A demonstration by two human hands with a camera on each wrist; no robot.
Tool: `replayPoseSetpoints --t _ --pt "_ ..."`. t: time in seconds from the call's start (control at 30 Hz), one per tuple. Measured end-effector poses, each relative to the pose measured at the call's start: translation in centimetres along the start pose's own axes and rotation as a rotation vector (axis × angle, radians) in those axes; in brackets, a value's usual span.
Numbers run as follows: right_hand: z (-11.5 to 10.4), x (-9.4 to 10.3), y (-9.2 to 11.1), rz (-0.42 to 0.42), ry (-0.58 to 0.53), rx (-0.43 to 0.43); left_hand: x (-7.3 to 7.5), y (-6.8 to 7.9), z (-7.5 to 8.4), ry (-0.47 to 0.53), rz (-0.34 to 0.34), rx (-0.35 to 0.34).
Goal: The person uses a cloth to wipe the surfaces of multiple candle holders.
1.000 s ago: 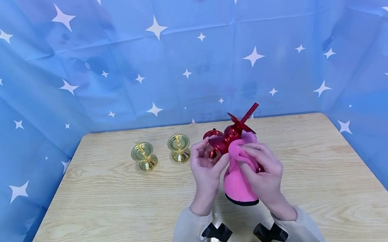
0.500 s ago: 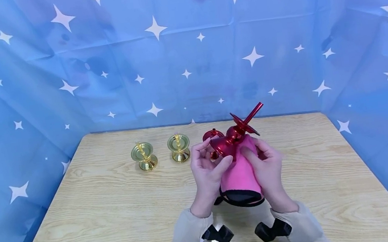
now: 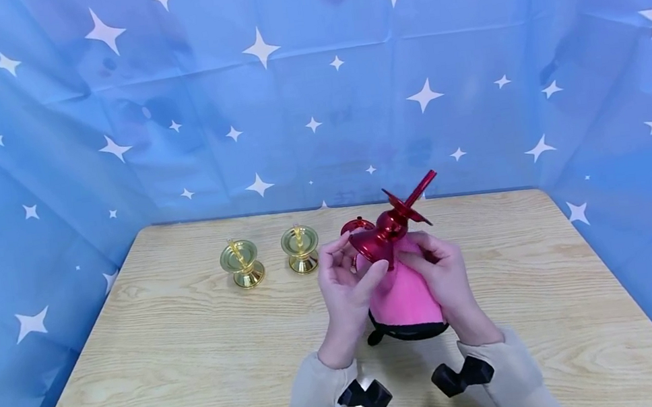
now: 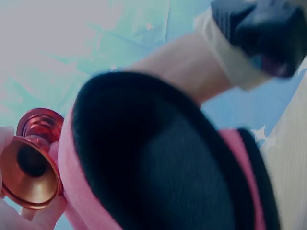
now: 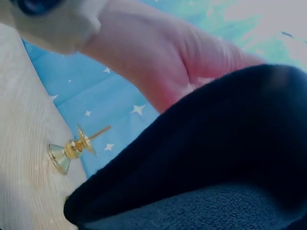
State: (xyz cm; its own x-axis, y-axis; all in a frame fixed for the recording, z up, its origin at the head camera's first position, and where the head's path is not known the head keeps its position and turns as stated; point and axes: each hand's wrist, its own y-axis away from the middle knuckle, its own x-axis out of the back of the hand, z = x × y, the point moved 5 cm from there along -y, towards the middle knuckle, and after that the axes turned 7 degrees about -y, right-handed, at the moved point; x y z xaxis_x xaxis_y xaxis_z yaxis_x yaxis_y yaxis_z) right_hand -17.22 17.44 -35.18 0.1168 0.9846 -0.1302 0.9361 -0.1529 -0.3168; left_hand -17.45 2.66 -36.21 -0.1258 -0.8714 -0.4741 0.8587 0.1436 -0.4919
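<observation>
A shiny red candlestick [image 3: 391,226], tilted with its spike up to the right, is held above the table. My left hand [image 3: 341,286] grips its flared base between thumb and fingers. In the left wrist view the hollow underside of the base [image 4: 41,184] shows. A pink cloth with a black edge [image 3: 406,299] hangs below the candlestick, pinched by my right hand [image 3: 444,277] against the stem. Its dark side fills much of both wrist views. The right fingertips are partly hidden behind the candlestick and cloth.
Two gold candlesticks, one left [image 3: 242,265] and one nearer the middle [image 3: 301,250], stand on the wooden table [image 3: 200,368]. Another red candlestick [image 3: 357,225] stands behind my left hand, mostly covered. A blue star-patterned curtain [image 3: 307,151] backs the table.
My right hand has moved the cloth from a bunched fold to a spread hang, its black edge turning toward me. The candlestick has shifted slightly and stays in my left hand.
</observation>
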Motion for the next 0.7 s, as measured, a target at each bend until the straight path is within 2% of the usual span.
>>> replayPoseSetpoints --t 0.07,0.13,0.27,0.33,0.4,0.47,0.6,0.67,0.7 --pt "-0.6 -0.2 0.7 0.006 0.009 0.046 0.3 -0.1 -0.1 -0.029 0.021 -0.013" --pt "-1.5 -0.4 1.4 0.028 0.023 0.132 0.5 -0.2 -0.3 -0.058 0.03 -0.023" --pt "-3.8 -1.0 2.4 0.096 0.024 0.417 0.7 0.2 -0.9 -0.108 -0.002 -0.046" --pt "-4.6 -1.5 2.5 0.119 0.069 0.562 0.6 0.3 -1.0 -0.16 -0.038 -0.095" --pt "-5.3 -2.0 2.6 0.13 0.184 0.673 0.4 0.4 -0.8 -0.242 -0.076 -0.177" --pt "-5.7 -2.5 2.5 0.093 0.285 0.74 0.3 0.5 -0.5 -0.35 -0.11 -0.298" --pt "-6.4 -3.5 2.6 -0.028 0.484 0.808 0.2 0.8 0.3 -0.58 -0.123 -0.57" --pt "-6.8 -3.8 2.7 -0.069 0.551 0.828 0.1 0.9 0.7 -0.64 -0.109 -0.663" --pt "-7.0 -3.8 2.8 -0.078 0.567 0.831 0.1 1.0 0.8 -0.661 -0.1 -0.689"
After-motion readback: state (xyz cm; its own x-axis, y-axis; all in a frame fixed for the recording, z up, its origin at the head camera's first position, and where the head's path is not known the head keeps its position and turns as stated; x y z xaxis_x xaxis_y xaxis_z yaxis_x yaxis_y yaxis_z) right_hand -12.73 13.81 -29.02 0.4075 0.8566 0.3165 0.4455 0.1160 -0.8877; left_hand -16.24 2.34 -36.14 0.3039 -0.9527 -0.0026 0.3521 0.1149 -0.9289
